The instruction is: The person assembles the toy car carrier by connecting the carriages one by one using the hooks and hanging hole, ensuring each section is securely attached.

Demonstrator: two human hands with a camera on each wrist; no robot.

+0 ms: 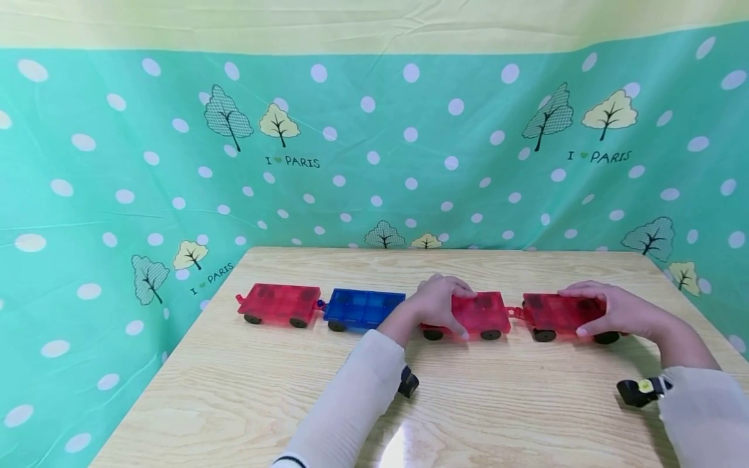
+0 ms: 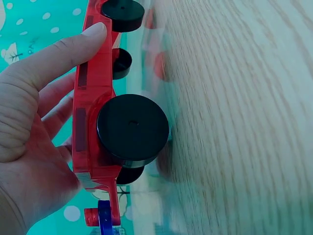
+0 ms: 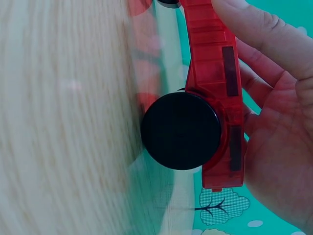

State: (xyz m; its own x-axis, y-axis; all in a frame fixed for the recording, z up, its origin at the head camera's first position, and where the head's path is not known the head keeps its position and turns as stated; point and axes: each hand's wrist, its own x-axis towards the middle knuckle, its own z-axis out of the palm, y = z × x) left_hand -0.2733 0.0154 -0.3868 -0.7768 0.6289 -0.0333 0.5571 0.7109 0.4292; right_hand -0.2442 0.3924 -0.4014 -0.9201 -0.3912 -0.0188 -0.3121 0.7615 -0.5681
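Note:
Four translucent toy train cars with black wheels stand in a row on the wooden table. My left hand [image 1: 435, 304] grips a red train car [image 1: 488, 311], its thumb on the near side and fingers on the far side. In the left wrist view a blue ring sits on the hook at that red car's end [image 2: 113, 205]. My right hand [image 1: 632, 313] holds the rightmost red train car [image 1: 541, 309] in the same way. Between these two red cars, the couplings [image 1: 515, 312] meet. To the left are a blue train car [image 1: 363, 307] and another red train car [image 1: 285, 303].
The light wood table [image 1: 503, 403] ends at a back edge just behind the cars. A green dotted curtain [image 1: 374, 162] hangs behind and to the sides. Black wrist devices [image 1: 640, 391] sit low near both sleeves, close to the tabletop.

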